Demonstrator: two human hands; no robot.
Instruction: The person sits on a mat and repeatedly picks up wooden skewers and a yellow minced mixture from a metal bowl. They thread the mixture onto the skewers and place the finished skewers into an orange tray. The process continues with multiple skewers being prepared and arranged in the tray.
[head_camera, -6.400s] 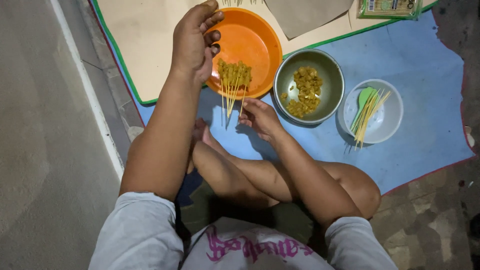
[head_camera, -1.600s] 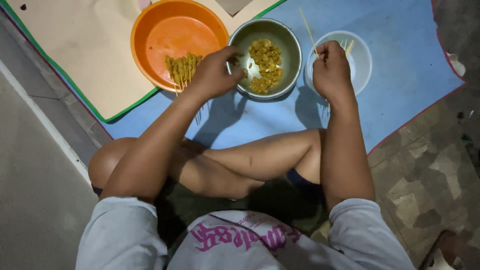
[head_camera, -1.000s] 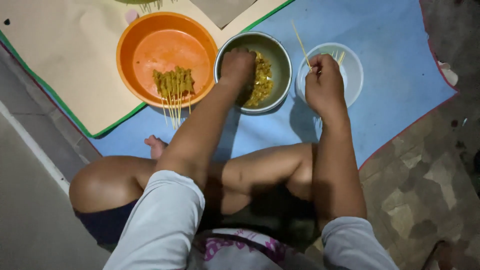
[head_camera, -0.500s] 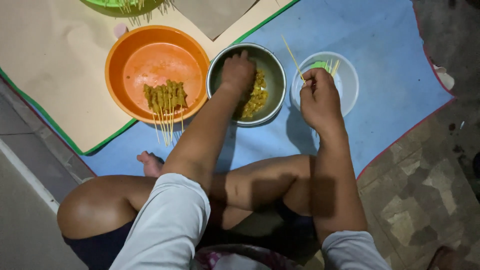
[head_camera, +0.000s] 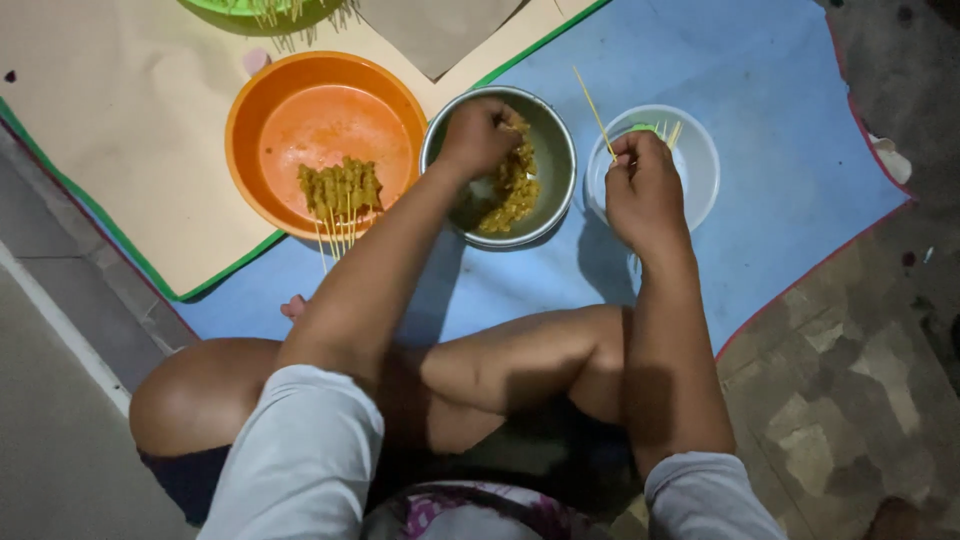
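My left hand (head_camera: 480, 135) reaches into a metal bowl (head_camera: 548, 205) of yellow marinated meat pieces (head_camera: 515, 185), fingers closed among them. My right hand (head_camera: 645, 190) is shut on a thin bamboo skewer (head_camera: 592, 100) that points up and to the left, held over a clear plastic container (head_camera: 700, 150) with more skewers inside. Left of the metal bowl is an orange basin (head_camera: 300, 120) holding several finished skewers of meat (head_camera: 340, 195).
The bowls rest on a blue mat (head_camera: 780, 120). A beige sheet with a green edge (head_camera: 120, 130) covers its left part. A green dish (head_camera: 250, 8) shows at the top edge. My crossed legs lie below the bowls. Stone paving (head_camera: 860, 380) is at the right.
My left hand has gone from the orange basin to the metal bowl and dipped into the meat. My right hand stays at the clear container with a skewer.
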